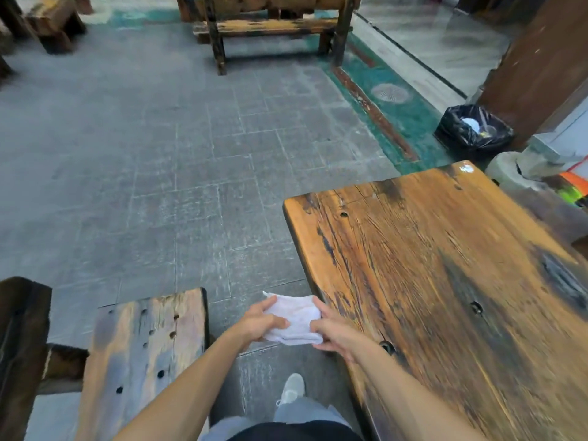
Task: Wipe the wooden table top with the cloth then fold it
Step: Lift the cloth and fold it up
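Hands first: my left hand (259, 323) and my right hand (334, 329) both grip the white cloth (297, 318), one at each side, fingers curled over its edges and thumbs on top. I hold the cloth in the air, folded into a thick pad with one loose corner sticking up at about 11 o'clock. It hangs above the grey stone floor (159, 154), just beside the near left edge of the tabletop (445, 265) and not lying on it. The tabletop is worn, orange-brown wood with dark streaks and a few small holes, and it runs away from my right hand toward 2 o'clock. At 8 o'clock of my hands stands a weathered wooden bench (143, 354). Straight below, at 6 o'clock, my pale shoe (292, 388) rests on the floor. Far off at 2 o'clock sits a bin lined with a black bag (474, 130), and at 12 o'clock another wooden bench (270, 27).
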The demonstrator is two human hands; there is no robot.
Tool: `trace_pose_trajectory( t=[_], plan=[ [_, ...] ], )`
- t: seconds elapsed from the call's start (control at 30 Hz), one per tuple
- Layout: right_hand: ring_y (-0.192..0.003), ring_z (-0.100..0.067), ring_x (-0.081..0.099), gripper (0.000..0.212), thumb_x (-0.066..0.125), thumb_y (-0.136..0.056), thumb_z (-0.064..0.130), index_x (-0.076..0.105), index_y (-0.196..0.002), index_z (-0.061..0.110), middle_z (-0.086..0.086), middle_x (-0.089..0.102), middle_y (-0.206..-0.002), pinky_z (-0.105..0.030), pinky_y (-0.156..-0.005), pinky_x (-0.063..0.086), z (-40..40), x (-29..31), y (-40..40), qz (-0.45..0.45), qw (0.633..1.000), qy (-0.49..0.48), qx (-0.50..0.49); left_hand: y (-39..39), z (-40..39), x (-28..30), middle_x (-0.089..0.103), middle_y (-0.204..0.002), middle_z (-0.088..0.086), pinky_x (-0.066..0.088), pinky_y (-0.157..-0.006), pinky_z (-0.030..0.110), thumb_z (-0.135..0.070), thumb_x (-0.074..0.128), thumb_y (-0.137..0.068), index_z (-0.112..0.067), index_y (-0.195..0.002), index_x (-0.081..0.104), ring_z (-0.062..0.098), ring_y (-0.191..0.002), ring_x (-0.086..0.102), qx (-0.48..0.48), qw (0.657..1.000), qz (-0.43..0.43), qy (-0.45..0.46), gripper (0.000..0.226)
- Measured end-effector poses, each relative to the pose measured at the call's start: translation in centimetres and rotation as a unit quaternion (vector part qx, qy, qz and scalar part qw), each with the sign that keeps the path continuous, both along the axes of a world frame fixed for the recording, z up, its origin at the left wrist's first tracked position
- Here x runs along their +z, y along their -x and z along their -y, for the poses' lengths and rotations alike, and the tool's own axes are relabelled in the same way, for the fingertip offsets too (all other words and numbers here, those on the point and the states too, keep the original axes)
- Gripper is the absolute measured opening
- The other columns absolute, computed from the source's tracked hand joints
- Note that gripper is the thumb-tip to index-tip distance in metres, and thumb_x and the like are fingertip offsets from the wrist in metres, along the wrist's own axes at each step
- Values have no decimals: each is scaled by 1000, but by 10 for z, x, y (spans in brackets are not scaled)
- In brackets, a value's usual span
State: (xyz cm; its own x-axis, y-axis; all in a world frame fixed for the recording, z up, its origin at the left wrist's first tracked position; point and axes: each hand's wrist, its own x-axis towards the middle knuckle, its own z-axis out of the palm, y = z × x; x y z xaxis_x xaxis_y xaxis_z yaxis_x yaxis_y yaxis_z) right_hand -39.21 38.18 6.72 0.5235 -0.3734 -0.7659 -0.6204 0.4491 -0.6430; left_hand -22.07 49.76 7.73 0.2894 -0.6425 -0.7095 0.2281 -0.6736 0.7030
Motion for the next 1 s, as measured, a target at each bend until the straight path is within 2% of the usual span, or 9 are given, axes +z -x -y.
trace_pose_trajectory(
  t=[0.13,0.23,0.33,0.4,0.47,0.73,0.87,0.93,1.0],
  plan=[
    [-105,-7,67,88,55,-75,13,30,-153,46,15,65,-124,-24,-66,58,49,4,-31,-5,999,9,-32,-34,66,12,60,-133,18,51,-79,27,-20,74,-57,-12,-150,41,22,-100,60,-23,999,24,-2,99],
    [-102,-7,68,87,55,-73,12,35,-150,45,18,67,-120,-27,-71,60,85,0,-49,0,997,13,-77,-60,117,10,60,-126,12,48,-62,19,-6,74,-82,-16,-151,40,21,-98,59,-84,995,48,-8,77],
    [-89,-11,71,84,53,-81,5,34,-150,47,16,70,-110,-32,-74,61,115,-6,-67,-4,989,26,-145,-84,168,5,55,-136,13,49,-73,21,-2,68,-89,-15,-153,36,21,-105,58,-163,985,64,-10,73],
    [-80,-9,71,85,54,-84,2,30,-152,47,16,69,-108,-31,-69,60,137,-12,-78,-22,981,37,-190,-101,207,1,46,-148,13,46,-96,26,-1,70,-87,-15,-152,37,23,-123,53,-216,973,80,2,75],
    [-77,-7,71,87,56,-85,3,27,-154,47,17,66,-110,-31,-65,61,157,-17,-88,-30,971,38,-233,-118,248,-5,38,-154,9,40,-106,25,-4,74,-84,-20,-152,38,22,-134,45,-280,956,88,12,79],
    [-69,7,64,90,54,-87,-7,20,-158,35,1,58,-131,-17,-51,50,222,-22,-151,-63,913,74,-396,-186,404,-27,21,-162,5,29,-92,6,-9,81,-79,-19,-158,18,8,-133,31,-555,821,121,56,101],
    [-102,14,61,91,53,-87,-15,17,-160,27,1,40,-152,-10,-75,52,237,-35,-186,-70,885,130,-441,-202,459,-44,16,-163,11,22,-100,2,-6,84,-75,-12,-157,18,15,-144,25,-634,751,161,89,105],
    [-129,-13,54,87,55,-88,-17,24,-159,23,-3,41,-155,-31,-100,53,237,-47,-202,-86,856,135,-492,-206,477,-57,16,-164,9,20,-115,17,-7,85,-74,-13,-157,19,20,-150,21,-662,726,164,90,107],
    [-131,-32,52,80,59,-88,-15,31,-156,16,-15,46,-147,-44,-100,51,228,-57,-217,-112,835,142,-520,-213,480,-71,16,-164,8,23,-121,29,-2,84,-73,-12,-157,18,22,-150,23,-666,728,148,71,108]
  ],
)
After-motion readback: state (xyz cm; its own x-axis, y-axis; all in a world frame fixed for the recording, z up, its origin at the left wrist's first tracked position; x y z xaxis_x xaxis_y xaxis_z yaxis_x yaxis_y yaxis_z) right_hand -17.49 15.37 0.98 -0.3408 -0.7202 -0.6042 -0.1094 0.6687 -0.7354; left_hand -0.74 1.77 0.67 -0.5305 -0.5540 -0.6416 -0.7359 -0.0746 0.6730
